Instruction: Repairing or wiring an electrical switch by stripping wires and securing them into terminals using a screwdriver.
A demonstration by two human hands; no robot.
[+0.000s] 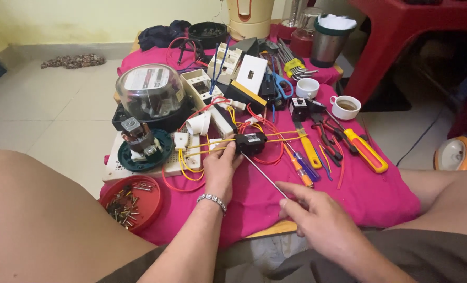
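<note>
My left hand (pixel 220 170) rests on the pink cloth (pixel 380 196) and pinches a small black electrical component (pixel 251 142) with red and yellow wires (pixel 273 140) running into it. My right hand (pixel 317 215) holds the near end of a long thin screwdriver (pixel 265 175). Its metal shaft slants up and left, and the tip touches the black component. A beaded bracelet (pixel 212 199) circles my left wrist.
A red dish of screws (pixel 131 202) sits at the front left. Behind stand a domed electricity meter (pixel 150 91), a white board with a green round base (pixel 144 152), white switch boxes (pixel 252 73), yellow-handled pliers (pixel 367 152), screwdrivers (pixel 307 167) and two cups (pixel 345 106).
</note>
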